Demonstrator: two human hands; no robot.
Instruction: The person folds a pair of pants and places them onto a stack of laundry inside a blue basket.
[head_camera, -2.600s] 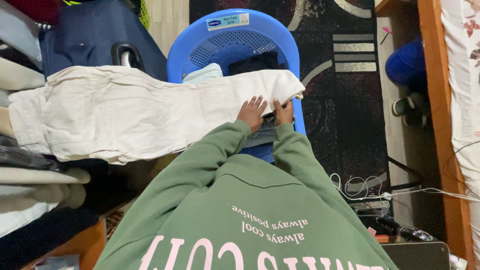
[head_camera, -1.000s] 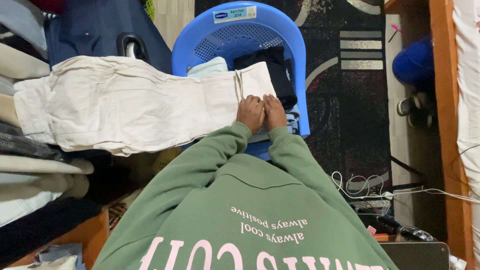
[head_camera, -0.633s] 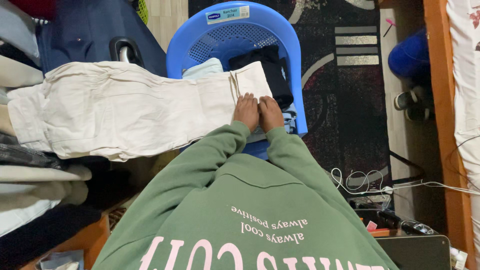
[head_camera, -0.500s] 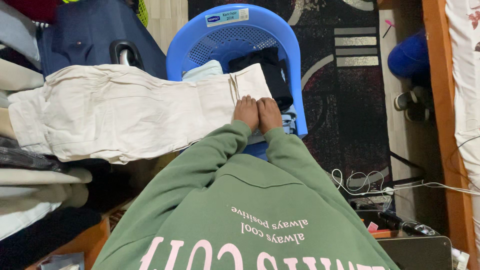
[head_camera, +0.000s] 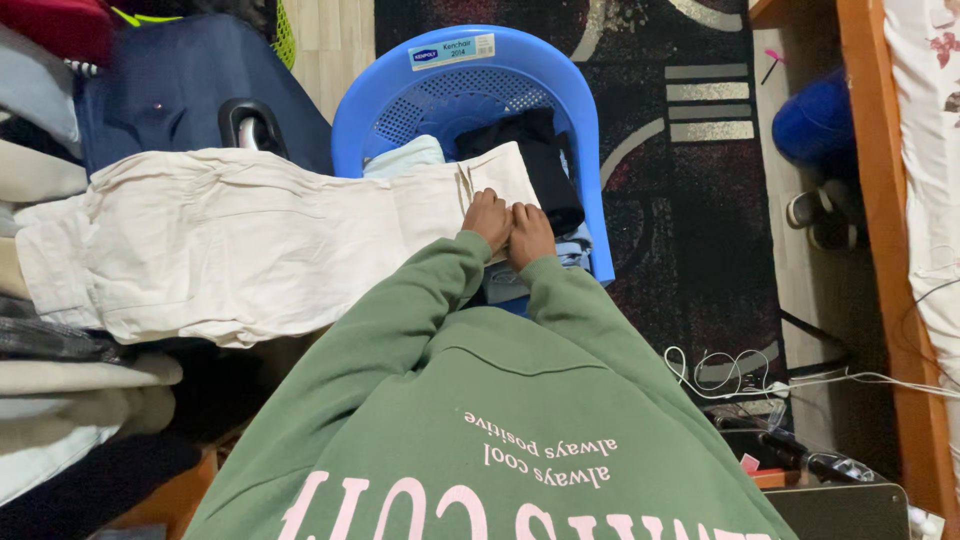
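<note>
At the far left, well away from our fingers, a stack of folded clothes (head_camera: 60, 390) lies under the waist end of the cream trousers (head_camera: 250, 240). Beyond it stands a dark blue suitcase (head_camera: 170, 90) with its black handle. The trousers stretch flat from that stack to the blue plastic chair (head_camera: 580, 130), and their leg end lies on the chair seat, directly under our fingers.

Our left hand (head_camera: 487, 217) rests on the folded-back hem, the fingers curled downward and pressing the cloth; we cannot tell if they pinch it or only hold it flat. Our right hand (head_camera: 530, 233) is just beside it, touching it, also with bent fingers on the edge of the same cloth, and again the grip itself is hidden.

Compared with a few seconds ago, the leg end is shorter: then it reached to the right rim of the chair, now it is turned back and ends near our fingertips. Both hands have come together and moved slightly toward us. We judge that the first fold of the leg is made and is now being pressed.

Just past our fingertips we see a dark garment (head_camera: 535, 160) and a pale blue one (head_camera: 405, 155) in the chair. To the right lie a patterned rug (head_camera: 690, 200) and white cables (head_camera: 740, 375).
</note>
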